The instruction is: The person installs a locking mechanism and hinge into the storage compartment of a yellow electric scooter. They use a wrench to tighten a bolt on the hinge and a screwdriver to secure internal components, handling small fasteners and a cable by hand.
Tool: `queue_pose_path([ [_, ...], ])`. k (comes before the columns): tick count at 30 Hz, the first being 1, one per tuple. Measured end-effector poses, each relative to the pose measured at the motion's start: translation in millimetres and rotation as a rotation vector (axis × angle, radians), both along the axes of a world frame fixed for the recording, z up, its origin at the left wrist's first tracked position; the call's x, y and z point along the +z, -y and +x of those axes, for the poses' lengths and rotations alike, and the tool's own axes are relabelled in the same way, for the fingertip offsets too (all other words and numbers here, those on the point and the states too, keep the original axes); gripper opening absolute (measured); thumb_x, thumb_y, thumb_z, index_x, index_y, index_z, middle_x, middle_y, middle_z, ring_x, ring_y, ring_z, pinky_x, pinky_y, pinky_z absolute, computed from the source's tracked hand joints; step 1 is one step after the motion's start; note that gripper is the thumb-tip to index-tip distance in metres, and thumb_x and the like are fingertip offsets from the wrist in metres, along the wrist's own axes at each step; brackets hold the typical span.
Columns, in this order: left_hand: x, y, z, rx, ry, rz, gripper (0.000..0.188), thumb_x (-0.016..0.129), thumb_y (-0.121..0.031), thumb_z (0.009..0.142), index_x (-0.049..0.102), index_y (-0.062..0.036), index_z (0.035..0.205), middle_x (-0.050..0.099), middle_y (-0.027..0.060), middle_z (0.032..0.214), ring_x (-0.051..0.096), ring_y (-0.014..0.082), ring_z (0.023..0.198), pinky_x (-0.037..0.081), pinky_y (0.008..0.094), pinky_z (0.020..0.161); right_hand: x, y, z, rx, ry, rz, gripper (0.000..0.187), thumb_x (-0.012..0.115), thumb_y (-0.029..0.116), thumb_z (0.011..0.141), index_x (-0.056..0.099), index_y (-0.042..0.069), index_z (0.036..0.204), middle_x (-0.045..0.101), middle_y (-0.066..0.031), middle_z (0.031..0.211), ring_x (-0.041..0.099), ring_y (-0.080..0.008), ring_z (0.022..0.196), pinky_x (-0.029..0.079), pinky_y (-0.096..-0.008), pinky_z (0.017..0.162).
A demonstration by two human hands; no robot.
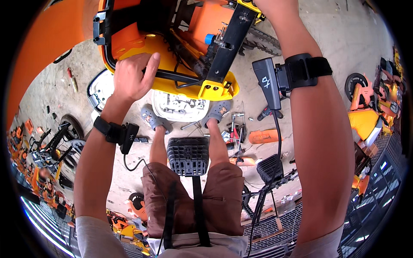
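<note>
A large orange and yellow machine shell (152, 47) with black edging fills the top middle. My left hand (137, 77) is closed on its near left rim, thumb pointing up, with the curled fingers partly hidden. A black rod (178, 77) runs from beside that hand to the yellow corner bracket (215, 89). Along the shell's right side slopes a black metal bar (234, 41), with a blue-capped fitting (210, 39) beside it. My right hand (275, 5) is at the bar's far yellow end, mostly cut off by the upper edge; its fingers do not show.
Under the shell, a white tray (161, 112) of metal parts sits between my feet. Pliers and other tools (234, 131) lie by my right foot, near an orange part (263, 136). A screwdriver (71, 79) is on the floor at left. Wheels and orange parts crowd both sides.
</note>
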State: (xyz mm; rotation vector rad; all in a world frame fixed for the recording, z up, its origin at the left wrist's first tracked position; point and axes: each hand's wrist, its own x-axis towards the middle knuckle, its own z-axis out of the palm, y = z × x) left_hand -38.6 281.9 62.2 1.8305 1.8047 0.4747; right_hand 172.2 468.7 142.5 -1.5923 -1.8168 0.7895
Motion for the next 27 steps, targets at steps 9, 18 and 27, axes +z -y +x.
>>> queue_pose_path([
  [9, 0.5, -7.1, 12.5, 0.086, -0.375, -0.3, 0.049, 0.046, -0.044, 0.094, 0.069, -0.0061, 0.073, 0.064, 0.0203, 0.066, 0.065, 0.0377, 0.068, 0.053, 0.0455, 0.067, -19.5, -5.6, 0.0, -0.09, 0.004, 0.117, 0.03, 0.061, 0.025, 0.081, 0.062, -0.005, 0.074, 0.06, -0.0202, 0.062, 0.061, -0.0313, 0.057, 0.047, -0.0393, 0.059],
  [18, 0.1, -10.0, 13.7, 0.107, -0.407, -0.334, 0.043, 0.046, -0.038, 0.093, 0.072, -0.0098, 0.074, 0.068, 0.0187, 0.073, 0.068, 0.0357, 0.072, 0.054, 0.0418, 0.069, -48.6, 150.5, 134.1, -0.704, -0.398, -0.212, 0.026, 0.053, 0.026, 0.098, 0.064, 0.002, 0.099, 0.047, 0.0048, 0.067, 0.038, -0.0017, 0.053, 0.031, -0.0177, 0.046],
  [27, -1.5, -12.0, 12.8, 0.115, -0.45, -0.361, 0.042, 0.047, -0.038, 0.093, 0.071, -0.0097, 0.075, 0.069, 0.0174, 0.073, 0.068, 0.035, 0.074, 0.053, 0.0414, 0.07, -234.3, 393.2, 105.5, -1.084, -0.977, -1.431, 0.01, 0.061, 0.014, 0.093, 0.061, 0.004, 0.092, 0.062, -0.0071, 0.081, 0.062, -0.0213, 0.069, 0.054, -0.0331, 0.065],
])
